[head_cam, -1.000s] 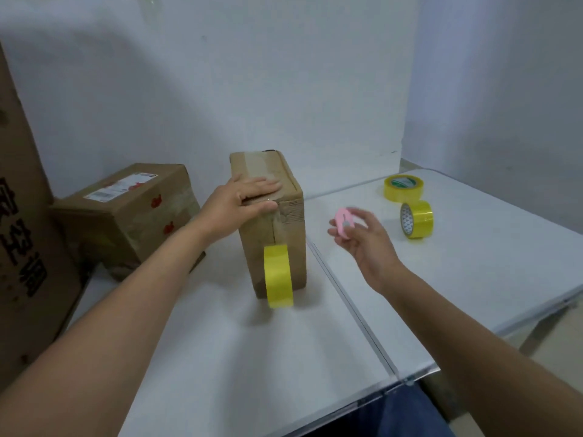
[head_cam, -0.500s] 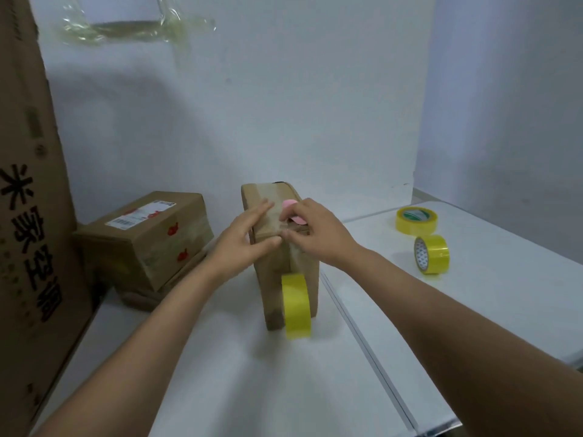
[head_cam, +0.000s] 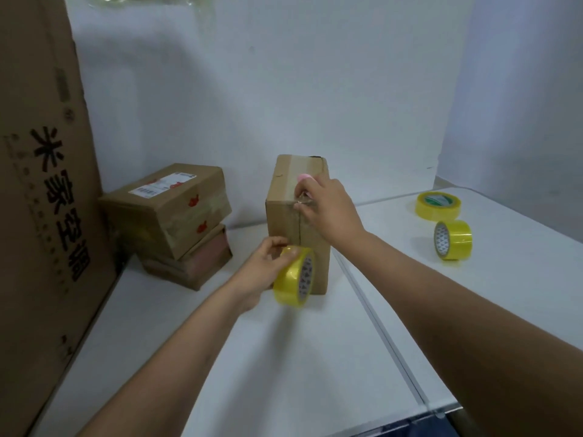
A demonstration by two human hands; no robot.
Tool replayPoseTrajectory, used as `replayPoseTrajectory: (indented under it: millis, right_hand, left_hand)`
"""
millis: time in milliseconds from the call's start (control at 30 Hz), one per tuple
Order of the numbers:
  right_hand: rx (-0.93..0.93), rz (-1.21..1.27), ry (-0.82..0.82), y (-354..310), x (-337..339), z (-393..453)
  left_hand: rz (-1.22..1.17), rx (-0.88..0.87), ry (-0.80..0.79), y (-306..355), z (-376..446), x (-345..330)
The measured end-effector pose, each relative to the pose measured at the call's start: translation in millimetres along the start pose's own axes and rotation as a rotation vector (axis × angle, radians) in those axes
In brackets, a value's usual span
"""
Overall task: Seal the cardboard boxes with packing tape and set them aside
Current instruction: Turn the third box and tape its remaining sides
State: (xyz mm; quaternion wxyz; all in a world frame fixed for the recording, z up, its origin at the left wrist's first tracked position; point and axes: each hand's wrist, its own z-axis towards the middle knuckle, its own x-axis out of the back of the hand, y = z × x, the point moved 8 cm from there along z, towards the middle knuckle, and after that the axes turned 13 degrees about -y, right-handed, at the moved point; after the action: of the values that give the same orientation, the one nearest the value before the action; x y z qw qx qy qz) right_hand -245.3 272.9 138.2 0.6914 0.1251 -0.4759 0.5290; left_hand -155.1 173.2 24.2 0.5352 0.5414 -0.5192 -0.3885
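Four cardboard boxes on the white bench (head_cam: 284,357): one upright box (head_cam: 285,216) at centre, two stacked boxes (head_cam: 167,212) left of it, one tall carton (head_cam: 41,184) at the far left. Three yellow tape rolls. Left hand (head_cam: 263,272) had fingers curled round one roll (head_cam: 295,280) against the upright box's front. Right hand (head_cam: 328,209) pinched a pink object (head_cam: 303,177) and tape at the box's top edge. Two spare rolls (head_cam: 438,205) sat right.

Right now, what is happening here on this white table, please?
A person is taping the upright brown cardboard box. The left hand grips the yellow roll of packing tape at the box's lower front. The right hand holds a small pink tool at the top edge. Two spare yellow tape rolls sit apart on the right.
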Motion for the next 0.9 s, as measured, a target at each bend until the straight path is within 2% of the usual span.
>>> replayPoseTrajectory:
  millis: [233, 400, 600, 700, 800, 900]
  right_hand:
    - [-0.001, -0.020, 0.003, 3.2, -2.5, 2.7]
    - [-0.019, -0.017, -0.006, 5.2, -3.6, 3.9]
    - [-0.037, -0.031, -0.034, 5.9, -7.0, 5.0]
    - [-0.029, 0.126, -0.101, 6.1, 0.0, 7.2]
    - [-0.013, 0.387, -0.071, 1.1, 24.0, 3.0]
    - [-0.006, 0.343, -0.124, -9.1, 37.6, -3.3]
  left_hand:
    - [-0.111, 0.015, -0.069, 5.8, 0.4, -12.2]
    - [-0.067, 0.125, -0.145, -8.6, 2.3, -9.2]
    - [-0.123, 0.116, -0.130, -16.1, 6.7, -8.3]
    - [-0.188, 0.108, -0.124, -18.6, 11.3, -8.8]
    - [-0.225, 0.112, -0.130, -17.6, 14.6, -4.2]
    - [-0.251, 0.096, -0.150, -13.0, 16.8, -5.2]
